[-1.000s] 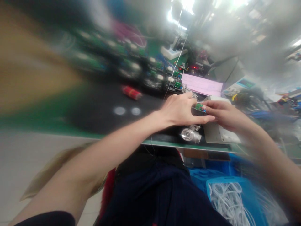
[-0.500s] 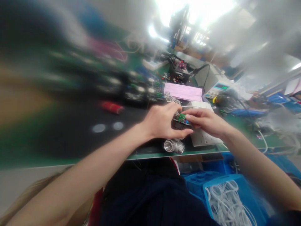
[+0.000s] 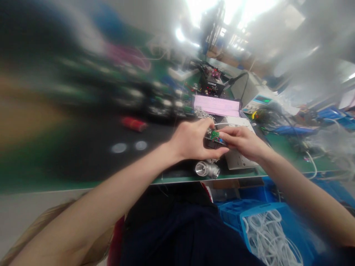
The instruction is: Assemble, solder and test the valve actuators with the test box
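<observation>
View now further right — circuit board (image 3: 215,136) lower, more leftward in frame.

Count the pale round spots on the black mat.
2: one pale round spot sits farther left, the other just right of it, both between the red cylinder and the left forearm, which may hide more.

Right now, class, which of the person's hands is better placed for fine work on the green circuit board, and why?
Probably the right hand: its thumb tip is at the edge of the green circuit board, near the blue part. The left hand curves around the other side, seemingly steadying it.
</observation>
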`<state>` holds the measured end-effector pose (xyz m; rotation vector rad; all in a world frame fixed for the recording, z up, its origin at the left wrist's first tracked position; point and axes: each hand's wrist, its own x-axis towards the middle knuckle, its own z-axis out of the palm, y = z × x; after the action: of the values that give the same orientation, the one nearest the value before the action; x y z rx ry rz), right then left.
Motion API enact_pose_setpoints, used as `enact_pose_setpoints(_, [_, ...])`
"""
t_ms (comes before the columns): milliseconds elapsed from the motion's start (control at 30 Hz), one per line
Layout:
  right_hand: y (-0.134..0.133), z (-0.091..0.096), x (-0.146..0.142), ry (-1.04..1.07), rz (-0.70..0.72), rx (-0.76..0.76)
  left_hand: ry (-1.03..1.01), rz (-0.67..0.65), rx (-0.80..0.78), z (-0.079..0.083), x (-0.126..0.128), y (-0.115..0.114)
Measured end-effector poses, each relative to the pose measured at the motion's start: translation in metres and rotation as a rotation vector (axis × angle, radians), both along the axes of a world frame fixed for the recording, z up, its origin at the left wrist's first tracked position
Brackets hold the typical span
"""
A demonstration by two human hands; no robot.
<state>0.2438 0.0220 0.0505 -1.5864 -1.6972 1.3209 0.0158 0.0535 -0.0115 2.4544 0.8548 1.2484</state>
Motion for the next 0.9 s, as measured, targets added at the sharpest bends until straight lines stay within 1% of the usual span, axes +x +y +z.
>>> enact_pose_setpoints(167, [0.0032,0.0009,0.0022,-0.019,-0.006,-0.033,-0.007,0.029,-0.048,0.0007,0.0021,-0.0034])
enact_pose_setpoints(267, [0.0027,0.0018,0.0017,-0.031,-0.010,-0.026,-0.018,0.037,-0.065,0.0013,0.0033,-0.0048])
enact_pose_setpoints(467, [0.0001,0.0021,0.0003,-0.078,0.002,0.024,-0.027,0.037,-0.073,0.0028,0.0030,-0.0065])
enact_pose_setpoints(700, [-0.0016,0.0058,-0.0044,-0.080,-0.006,0.012,-0.037,0.040,-0.078,0.0038,0.0022,-0.0073])
enact_pose_setpoints(900, [-0.0013,0.0073,-0.0058,-0.057,-0.045,-0.019,-0.036,0.036,-0.076,0.0057,0.0010,-0.0092])
